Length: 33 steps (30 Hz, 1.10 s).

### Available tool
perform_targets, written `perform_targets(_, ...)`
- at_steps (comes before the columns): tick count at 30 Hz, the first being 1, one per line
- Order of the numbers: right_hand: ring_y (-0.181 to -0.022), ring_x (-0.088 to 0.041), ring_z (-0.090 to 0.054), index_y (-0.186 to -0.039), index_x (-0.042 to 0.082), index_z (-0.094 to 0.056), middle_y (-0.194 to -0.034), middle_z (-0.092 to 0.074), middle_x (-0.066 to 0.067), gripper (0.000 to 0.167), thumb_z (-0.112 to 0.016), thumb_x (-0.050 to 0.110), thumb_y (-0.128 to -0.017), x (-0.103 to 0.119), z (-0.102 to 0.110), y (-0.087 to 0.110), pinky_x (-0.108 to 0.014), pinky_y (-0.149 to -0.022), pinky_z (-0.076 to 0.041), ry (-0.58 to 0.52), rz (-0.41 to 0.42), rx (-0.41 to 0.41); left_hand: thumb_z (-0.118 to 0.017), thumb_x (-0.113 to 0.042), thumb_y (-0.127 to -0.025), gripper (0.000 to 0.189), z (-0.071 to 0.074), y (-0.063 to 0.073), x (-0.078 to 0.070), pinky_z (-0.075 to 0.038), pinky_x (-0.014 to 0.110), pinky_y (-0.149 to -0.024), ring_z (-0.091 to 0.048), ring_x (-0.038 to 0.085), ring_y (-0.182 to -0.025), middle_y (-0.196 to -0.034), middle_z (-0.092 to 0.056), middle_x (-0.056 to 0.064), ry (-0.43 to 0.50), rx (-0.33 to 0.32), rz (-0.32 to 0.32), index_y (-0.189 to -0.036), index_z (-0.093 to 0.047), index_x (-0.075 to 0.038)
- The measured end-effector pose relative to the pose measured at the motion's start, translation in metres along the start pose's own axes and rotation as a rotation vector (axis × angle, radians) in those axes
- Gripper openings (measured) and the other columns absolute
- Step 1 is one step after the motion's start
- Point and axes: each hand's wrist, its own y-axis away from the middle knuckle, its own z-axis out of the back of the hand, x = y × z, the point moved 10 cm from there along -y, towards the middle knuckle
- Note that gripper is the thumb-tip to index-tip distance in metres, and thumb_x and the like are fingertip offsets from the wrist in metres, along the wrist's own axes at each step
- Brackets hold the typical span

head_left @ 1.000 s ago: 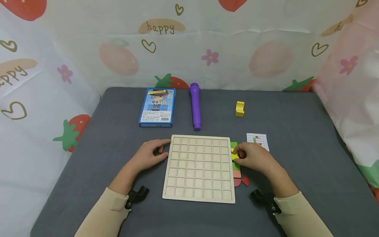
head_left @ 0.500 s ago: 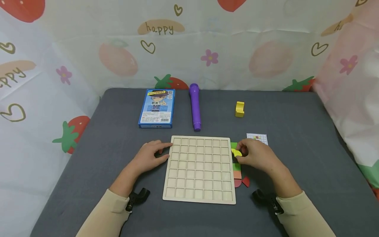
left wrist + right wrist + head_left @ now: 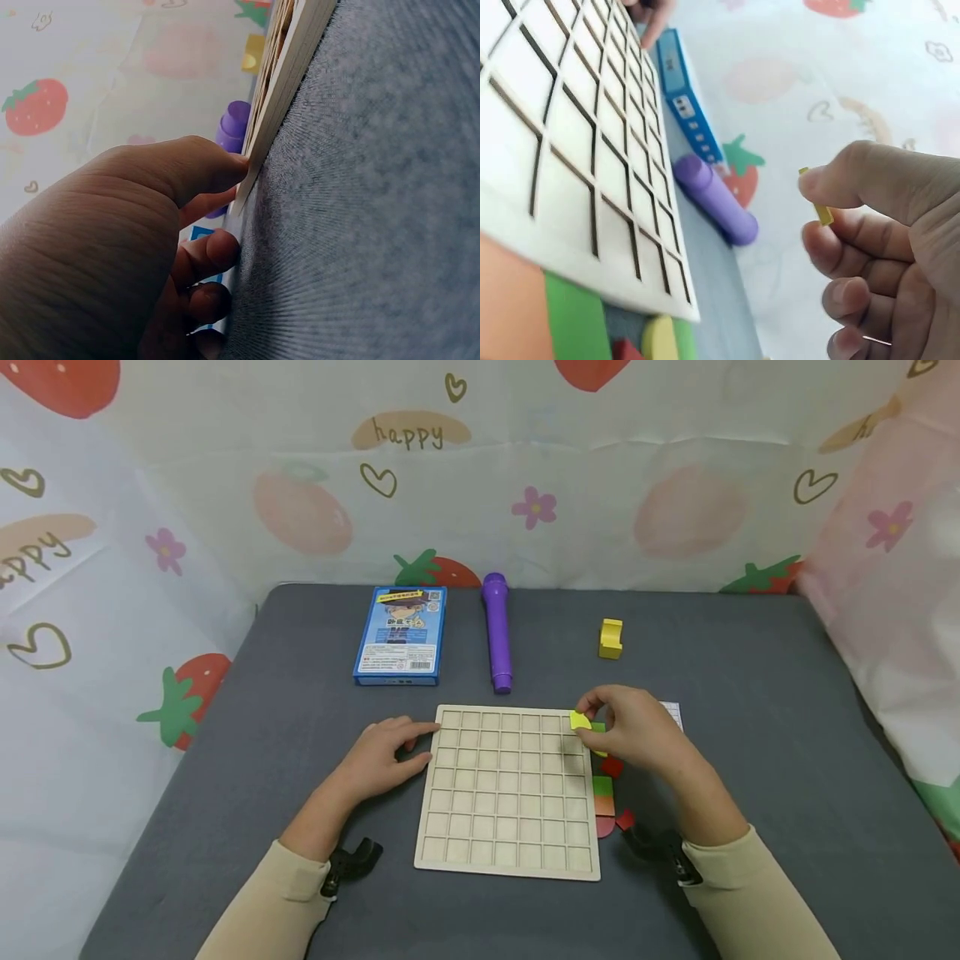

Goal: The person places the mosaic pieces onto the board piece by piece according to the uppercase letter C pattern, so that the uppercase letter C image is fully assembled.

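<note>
A pale wooden grid board (image 3: 510,793) lies on the table, its square cells bare. My left hand (image 3: 380,753) rests at the board's upper left edge, index finger and thumb against the rim. In the left wrist view the thumb (image 3: 214,165) touches the board's side. Over the upper right corner, my right hand (image 3: 645,727) pinches a small yellow tile (image 3: 579,720) between thumb and fingers. The right wrist view shows this thin tile (image 3: 822,210) edge-on, above the board's level. Green (image 3: 602,786), orange, pink and red (image 3: 612,767) pieces lie along the right edge, partly hidden by hand and board.
Behind the board lie a blue box (image 3: 400,635) and a purple microphone-shaped stick (image 3: 497,631). A yellow notched block (image 3: 611,639) stands at the back right. A gridded white card (image 3: 672,713) is mostly hidden behind the right hand. A printed curtain (image 3: 570,468) hangs behind the table.
My right hand has lifted the yellow tile from the pieces beside the board and carried it up and left over the corner. A red piece is uncovered there. The left hand stays put.
</note>
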Motion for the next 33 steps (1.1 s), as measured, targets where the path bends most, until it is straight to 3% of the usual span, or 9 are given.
perform_targets(6, -0.063, -0.016, -0.047, -0.103, 0.01, -0.072, -0.093, -0.065, -0.004, 0.02, -0.082, 0.017, -0.087, 0.014, -0.013, -0.006, -0.034, -0.056, -0.041, -0.012, 0.033, -0.047, -0.074, -0.023, -0.096, 0.04, -0.001, 0.0, 0.002, -0.027, 0.039, -0.071, -0.036, 0.012, -0.069, -0.079, -0.043, -0.007, -0.01, -0.006, 0.001, -0.136, -0.069, -0.018)
perform_targets(12, -0.067, -0.015, -0.049, -0.101, 0.012, -0.072, -0.092, -0.064, 0.002, 0.021, -0.083, 0.018, -0.085, 0.023, -0.033, -0.011, -0.034, -0.059, -0.041, -0.013, 0.063, -0.043, -0.074, -0.024, -0.096, 0.041, 0.0, 0.0, 0.001, -0.027, 0.038, -0.071, -0.036, 0.012, -0.069, -0.08, -0.043, -0.006, -0.011, -0.006, -0.006, -0.136, -0.069, -0.018)
perform_targets(25, -0.075, -0.012, -0.058, -0.097, 0.013, -0.075, -0.083, -0.064, 0.007, 0.016, -0.083, 0.021, -0.085, 0.012, -0.068, -0.02, -0.034, -0.069, -0.047, 0.034, -0.039, 0.031, -0.072, -0.024, -0.097, 0.04, 0.0, 0.0, 0.0, -0.027, 0.038, -0.072, -0.037, 0.013, -0.069, -0.08, -0.044, -0.005, -0.012, 0.006, 0.008, -0.136, -0.069, -0.018)
perform_targets(33, -0.073, -0.013, -0.055, -0.097, 0.013, -0.075, -0.079, -0.06, 0.006, 0.017, -0.083, 0.024, -0.087, 0.003, -0.078, -0.024, -0.034, -0.068, -0.045, 0.015, -0.058, 0.027, -0.073, -0.024, -0.097, 0.04, 0.0, 0.001, 0.001, -0.028, 0.039, -0.072, -0.037, 0.014, -0.07, -0.08, -0.044, -0.004, -0.012, 0.003, 0.006, -0.136, -0.069, -0.017)
